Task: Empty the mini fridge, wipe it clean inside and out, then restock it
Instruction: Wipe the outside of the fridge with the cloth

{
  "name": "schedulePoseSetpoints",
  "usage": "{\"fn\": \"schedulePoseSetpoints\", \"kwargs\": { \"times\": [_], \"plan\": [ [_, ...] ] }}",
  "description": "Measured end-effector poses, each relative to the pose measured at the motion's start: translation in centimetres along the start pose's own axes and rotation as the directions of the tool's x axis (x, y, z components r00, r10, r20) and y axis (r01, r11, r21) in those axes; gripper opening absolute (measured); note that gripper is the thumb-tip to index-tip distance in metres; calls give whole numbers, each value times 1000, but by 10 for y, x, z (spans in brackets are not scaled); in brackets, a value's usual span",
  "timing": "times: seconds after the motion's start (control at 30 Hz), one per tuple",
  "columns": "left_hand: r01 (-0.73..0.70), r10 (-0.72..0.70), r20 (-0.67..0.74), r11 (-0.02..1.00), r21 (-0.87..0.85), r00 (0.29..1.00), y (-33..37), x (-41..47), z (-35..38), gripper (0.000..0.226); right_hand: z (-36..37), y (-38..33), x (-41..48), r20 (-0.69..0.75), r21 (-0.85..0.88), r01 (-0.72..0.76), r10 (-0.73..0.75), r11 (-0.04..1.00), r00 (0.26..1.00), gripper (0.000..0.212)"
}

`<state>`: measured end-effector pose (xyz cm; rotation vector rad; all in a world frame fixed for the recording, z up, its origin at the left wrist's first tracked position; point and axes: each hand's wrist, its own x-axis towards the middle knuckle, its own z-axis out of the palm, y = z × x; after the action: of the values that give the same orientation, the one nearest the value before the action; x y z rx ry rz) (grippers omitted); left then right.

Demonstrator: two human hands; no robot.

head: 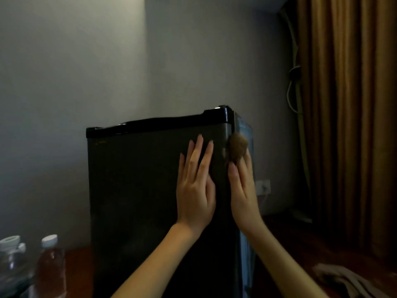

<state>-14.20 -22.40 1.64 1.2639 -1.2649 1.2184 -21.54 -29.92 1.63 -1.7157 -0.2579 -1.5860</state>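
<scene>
Dark grey metal mini fridge [150, 190] stands on a reddish wooden counter [285, 237]. Left hand [196, 190] lies flat, fingers spread, on its door. Right hand [242, 190] presses a brown, seemingly crumpled cloth [237, 148] against the right side near the top corner. Outside wiping; next, stroke downward.

Left hand [196, 190] flat on mini fridge [137, 190], right hand [243, 190] with cloth [238, 148]
</scene>
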Motion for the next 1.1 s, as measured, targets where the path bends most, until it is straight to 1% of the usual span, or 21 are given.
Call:
{"fn": "schedulePoseSetpoints", "kwargs": {
  "times": [0.13, 0.23, 0.27, 0.33, 0.43, 0.53, 0.6, 0.73, 0.83, 0.87, 0.93, 1.03, 1.07, 1.1],
  "plan": [
    [41, -41, 0, 999, -4, 999, 3, -15, 0, 52, -9, 25, -101, -1, -47, -159, 160, 986, 987, 61],
    [65, -65, 35, 998, 22, 997, 5, -40, 0, 54, -12, 29, -144, 44, -114, -235, 241, 965, 970, 57],
    [69, -71, 53, 997, 27, 996, 5, -50, 0, 54, -14, 28, -143, 56, -122, -257, 265, 959, 963, 56],
    [77, -80, 94, 996, 39, 992, 5, -70, -2, 54, -18, 20, -124, 72, -111, -260, 268, 959, 961, 56],
    [98, -114, 171, 990, 98, 979, 3, -98, -6, 55, -16, 3, -69, 73, -69, -197, 202, 978, 977, 49],
    [95, -130, 225, 983, 158, 966, 3, -119, -9, 58, -5, -7, -35, 10, -23, -128, 128, 992, 992, 46],
    [99, -140, 255, 981, 167, 957, 2, -131, -11, 61, 0, -3, -43, -43, -46, -136, 134, 990, 990, 51],
    [130, -183, 324, 975, 178, 928, 1, -153, -15, 66, -2, 20, -127, -66, -57, -271, 267, 961, 961, 54],
    [155, -197, 358, 977, 144, 913, 5, -167, -18, 64, -7, 30, -205, -57, -42, -438, 435, 898, 898, 42],
    [166, -208, 366, 976, 143, 907, 6, -171, -19, 64, -6, 28, -228, -77, -37, -514, 511, 857, 856, 38],
    [193, -239, 376, 969, 155, 895, 9, -176, -21, 65, 1, 27, -261, -168, -4, -650, 640, 760, 750, 40],
    [221, -267, 408, 963, 157, 873, 13, -181, -24, 65, 13, 32, -275, -333, 53, -768, 736, 638, 589, 48],
    [221, -266, 423, 963, 153, 866, 14, -182, -26, 64, 16, 32, -269, -361, 74, -787, 752, 613, 552, 47],
    [218, -264, 441, 964, 152, 858, 14, -182, -28, 64, 18, 29, -261, -377, 98, -791, 758, 604, 532, 46]
  ]
}}
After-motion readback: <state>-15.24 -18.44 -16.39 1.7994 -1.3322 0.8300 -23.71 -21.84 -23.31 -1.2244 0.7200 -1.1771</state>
